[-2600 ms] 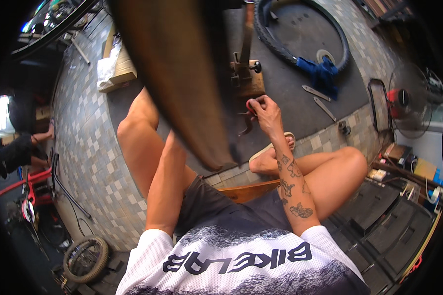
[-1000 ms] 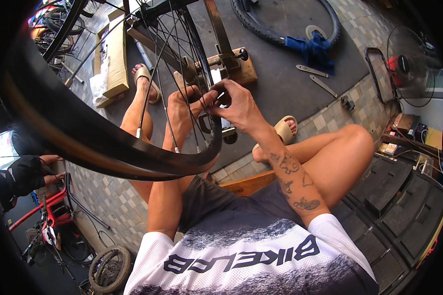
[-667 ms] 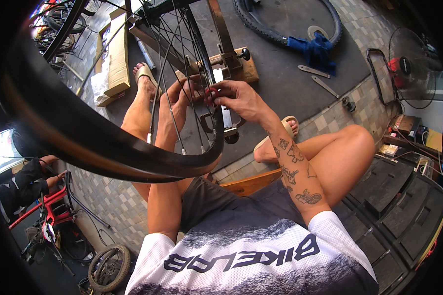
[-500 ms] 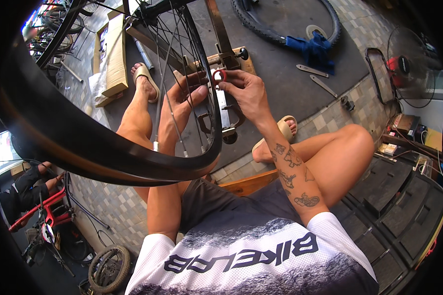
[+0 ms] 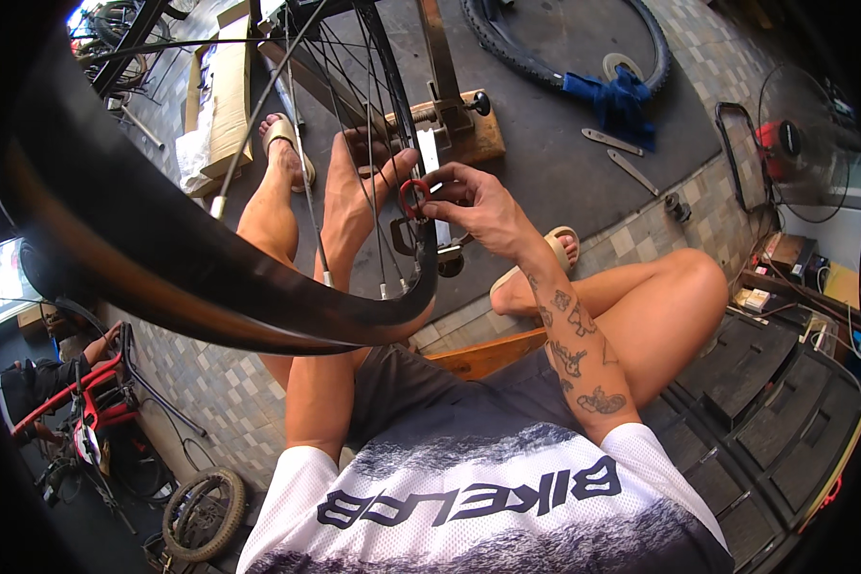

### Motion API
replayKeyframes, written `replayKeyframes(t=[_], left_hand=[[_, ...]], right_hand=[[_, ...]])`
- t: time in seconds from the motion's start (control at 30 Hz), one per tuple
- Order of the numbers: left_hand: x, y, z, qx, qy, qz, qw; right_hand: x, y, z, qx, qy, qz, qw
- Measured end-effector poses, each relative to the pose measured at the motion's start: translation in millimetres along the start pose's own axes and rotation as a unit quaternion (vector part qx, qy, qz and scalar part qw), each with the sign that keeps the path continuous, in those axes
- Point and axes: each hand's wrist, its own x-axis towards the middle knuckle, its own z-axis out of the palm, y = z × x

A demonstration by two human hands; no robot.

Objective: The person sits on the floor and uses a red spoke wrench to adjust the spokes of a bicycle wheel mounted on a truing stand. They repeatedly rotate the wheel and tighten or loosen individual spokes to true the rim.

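Note:
A spoked bicycle wheel (image 5: 258, 306) with a black rim stands in a metal truing stand (image 5: 437, 67) in front of me. My left hand (image 5: 359, 182) reaches in behind the spokes, its fingers curled and its thumb against the wheel near the rim. Spokes hide part of those fingers. My right hand (image 5: 474, 206) pinches a red ring-shaped spoke wrench (image 5: 414, 198) between thumb and fingers, at the inner side of the rim. The wrench sits by the spoke ends, but whether it grips one I cannot tell.
A tyre (image 5: 564, 77) with a blue cloth (image 5: 610, 99) lies on the dark mat, near two flat levers (image 5: 612, 142). An open cardboard box (image 5: 218, 105) is at left. A fan (image 5: 802, 143) and black drawers (image 5: 784, 411) stand at right. A person is beside a red bike frame (image 5: 77, 387).
The wheel has turned a little, its spoke ends shifting along the rim. My right hand has come slightly lower with the red wrench, which now shows as a fuller ring.

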Motion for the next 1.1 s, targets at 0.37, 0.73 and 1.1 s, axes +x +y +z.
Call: replayKeyframes(t=[0.37,0.73,1.1], left_hand=[[-13,-14,-28,-0.156,-0.220,-0.130,0.954],[-3,4,6,-0.172,-0.141,-0.065,0.973],[-13,20,3,-0.165,-0.098,-0.086,0.978]], right_hand=[[1,5,1,0.061,-0.042,-0.027,0.997],[19,9,12,0.096,0.215,-0.153,0.960],[19,22,1,-0.146,0.174,-0.081,0.970]])
